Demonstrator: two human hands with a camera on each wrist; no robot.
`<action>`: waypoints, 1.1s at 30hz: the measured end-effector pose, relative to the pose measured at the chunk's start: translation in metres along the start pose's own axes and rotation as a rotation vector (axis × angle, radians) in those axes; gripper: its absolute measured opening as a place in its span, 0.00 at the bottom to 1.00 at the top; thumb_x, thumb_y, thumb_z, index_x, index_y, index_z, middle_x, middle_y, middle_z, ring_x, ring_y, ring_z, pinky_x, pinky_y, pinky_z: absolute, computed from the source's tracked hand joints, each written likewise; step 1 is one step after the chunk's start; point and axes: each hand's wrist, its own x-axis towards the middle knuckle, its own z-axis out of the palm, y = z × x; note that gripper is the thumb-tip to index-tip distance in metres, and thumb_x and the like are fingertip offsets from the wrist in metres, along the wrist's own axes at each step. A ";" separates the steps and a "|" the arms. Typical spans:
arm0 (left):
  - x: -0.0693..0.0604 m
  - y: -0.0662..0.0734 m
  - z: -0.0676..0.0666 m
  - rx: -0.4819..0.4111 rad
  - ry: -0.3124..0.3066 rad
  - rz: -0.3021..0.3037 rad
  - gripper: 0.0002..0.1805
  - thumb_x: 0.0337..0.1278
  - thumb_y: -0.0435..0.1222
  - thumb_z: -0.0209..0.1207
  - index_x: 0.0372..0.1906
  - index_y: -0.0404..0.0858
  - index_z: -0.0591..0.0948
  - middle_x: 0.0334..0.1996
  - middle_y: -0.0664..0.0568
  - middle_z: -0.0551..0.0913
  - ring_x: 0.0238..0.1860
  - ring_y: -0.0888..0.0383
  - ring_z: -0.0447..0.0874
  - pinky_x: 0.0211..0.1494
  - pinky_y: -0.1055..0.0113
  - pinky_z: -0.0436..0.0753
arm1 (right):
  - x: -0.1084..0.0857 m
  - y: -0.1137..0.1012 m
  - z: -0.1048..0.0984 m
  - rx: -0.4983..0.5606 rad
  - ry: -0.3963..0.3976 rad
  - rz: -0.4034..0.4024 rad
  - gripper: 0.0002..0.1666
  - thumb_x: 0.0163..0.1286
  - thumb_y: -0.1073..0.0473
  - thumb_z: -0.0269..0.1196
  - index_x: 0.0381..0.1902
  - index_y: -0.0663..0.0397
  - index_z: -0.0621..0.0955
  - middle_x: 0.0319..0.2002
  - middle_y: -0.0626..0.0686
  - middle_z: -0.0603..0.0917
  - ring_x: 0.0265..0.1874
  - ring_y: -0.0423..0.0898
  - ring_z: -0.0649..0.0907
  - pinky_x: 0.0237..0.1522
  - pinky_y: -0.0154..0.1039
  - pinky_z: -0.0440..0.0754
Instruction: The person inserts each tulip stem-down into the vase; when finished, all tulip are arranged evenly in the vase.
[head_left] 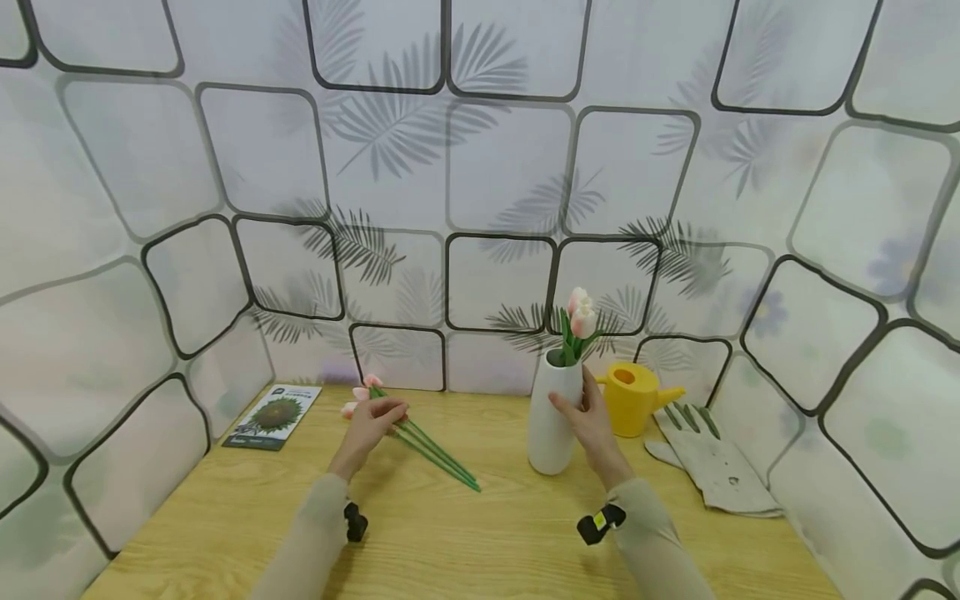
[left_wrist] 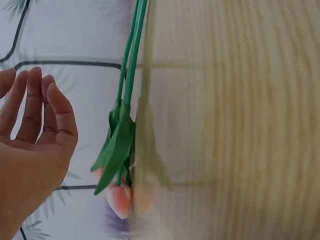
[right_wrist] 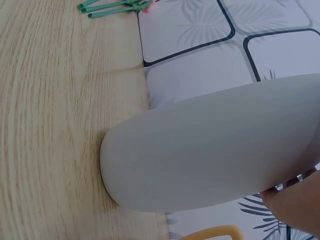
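Left hand (head_left: 372, 423) hangs loosely curved and empty near pink tulips (left_wrist: 121, 145), while right hand (head_left: 594, 427) grips the white vase (head_left: 549, 429).

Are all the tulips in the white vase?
No, several tulips lie outside the white vase, on the wooden table.

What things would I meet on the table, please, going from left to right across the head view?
Packet with a flower picture, loose tulips, white vase, yellow watering can, pale glove.
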 end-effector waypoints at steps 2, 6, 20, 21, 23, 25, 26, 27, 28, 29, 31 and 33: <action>0.001 -0.002 -0.005 0.027 -0.010 -0.021 0.18 0.67 0.41 0.60 0.51 0.30 0.82 0.35 0.48 0.86 0.38 0.53 0.83 0.40 0.58 0.85 | 0.001 0.000 0.000 -0.002 0.000 -0.002 0.52 0.67 0.49 0.66 0.79 0.43 0.49 0.74 0.58 0.60 0.71 0.58 0.65 0.73 0.60 0.61; 0.004 -0.008 -0.010 0.085 -0.022 -0.105 0.19 0.68 0.42 0.58 0.48 0.27 0.82 0.30 0.48 0.83 0.31 0.57 0.79 0.32 0.65 0.80 | 0.001 -0.001 -0.002 -0.008 -0.002 -0.001 0.53 0.67 0.48 0.67 0.79 0.43 0.49 0.74 0.59 0.61 0.71 0.58 0.65 0.72 0.61 0.60; 0.004 -0.016 -0.005 0.186 -0.028 -0.273 0.20 0.70 0.38 0.54 0.55 0.24 0.77 0.30 0.42 0.85 0.24 0.60 0.81 0.24 0.69 0.79 | -0.002 -0.003 -0.001 0.002 -0.002 0.002 0.52 0.67 0.49 0.67 0.79 0.43 0.49 0.73 0.59 0.62 0.71 0.58 0.65 0.72 0.61 0.61; 0.005 -0.015 -0.004 0.192 -0.034 -0.275 0.21 0.70 0.38 0.54 0.56 0.24 0.76 0.29 0.42 0.85 0.24 0.60 0.80 0.24 0.69 0.79 | -0.002 -0.003 -0.001 0.002 -0.001 0.004 0.52 0.67 0.49 0.67 0.79 0.43 0.49 0.73 0.59 0.61 0.71 0.58 0.65 0.73 0.61 0.60; 0.007 -0.016 -0.002 0.203 -0.040 -0.284 0.21 0.71 0.37 0.53 0.57 0.24 0.76 0.28 0.44 0.84 0.23 0.60 0.80 0.23 0.70 0.77 | -0.002 -0.003 -0.001 -0.001 0.001 0.007 0.53 0.67 0.48 0.67 0.79 0.43 0.49 0.73 0.59 0.61 0.71 0.59 0.65 0.72 0.61 0.60; 0.008 -0.017 -0.002 0.223 -0.041 -0.288 0.20 0.70 0.37 0.53 0.56 0.24 0.76 0.28 0.44 0.84 0.22 0.60 0.80 0.22 0.70 0.77 | -0.003 -0.003 -0.001 -0.007 0.001 0.010 0.53 0.67 0.48 0.67 0.79 0.43 0.49 0.74 0.59 0.61 0.71 0.59 0.65 0.72 0.61 0.60; 0.009 -0.018 -0.001 0.235 -0.037 -0.287 0.20 0.70 0.37 0.54 0.55 0.24 0.77 0.27 0.45 0.84 0.22 0.61 0.80 0.22 0.70 0.77 | -0.003 -0.003 -0.001 -0.009 0.001 0.012 0.53 0.67 0.47 0.67 0.79 0.43 0.49 0.74 0.59 0.61 0.71 0.59 0.65 0.72 0.61 0.60; 0.009 -0.020 -0.002 0.243 -0.031 -0.288 0.19 0.69 0.37 0.54 0.54 0.24 0.78 0.27 0.46 0.84 0.21 0.61 0.80 0.22 0.70 0.77 | -0.003 -0.002 -0.001 -0.011 0.002 0.014 0.53 0.67 0.47 0.67 0.79 0.43 0.49 0.74 0.59 0.61 0.71 0.59 0.65 0.72 0.62 0.60; 0.010 -0.021 -0.002 0.248 -0.021 -0.288 0.19 0.68 0.37 0.55 0.52 0.24 0.78 0.26 0.47 0.84 0.21 0.62 0.80 0.22 0.71 0.77 | -0.003 -0.002 -0.001 -0.011 0.001 0.016 0.53 0.67 0.47 0.67 0.79 0.43 0.48 0.74 0.59 0.60 0.71 0.59 0.64 0.73 0.61 0.60; 0.010 -0.022 -0.003 0.249 -0.016 -0.286 0.18 0.68 0.36 0.55 0.51 0.24 0.79 0.26 0.47 0.85 0.21 0.62 0.80 0.22 0.71 0.78 | -0.002 -0.002 -0.001 -0.012 0.000 0.015 0.53 0.67 0.47 0.66 0.79 0.43 0.48 0.74 0.60 0.60 0.71 0.59 0.64 0.73 0.62 0.60; 0.011 -0.025 -0.004 0.240 0.001 -0.287 0.16 0.66 0.35 0.57 0.48 0.25 0.80 0.25 0.49 0.85 0.20 0.63 0.80 0.22 0.71 0.77 | -0.002 -0.001 -0.001 -0.011 -0.001 0.016 0.53 0.67 0.47 0.66 0.79 0.44 0.48 0.74 0.60 0.60 0.71 0.59 0.64 0.73 0.62 0.59; 0.010 -0.027 -0.005 0.208 0.011 -0.279 0.15 0.65 0.33 0.57 0.47 0.24 0.80 0.24 0.49 0.85 0.20 0.63 0.81 0.22 0.71 0.78 | -0.002 -0.001 -0.001 -0.011 0.000 0.014 0.53 0.67 0.47 0.66 0.79 0.44 0.48 0.74 0.59 0.60 0.71 0.59 0.64 0.73 0.61 0.60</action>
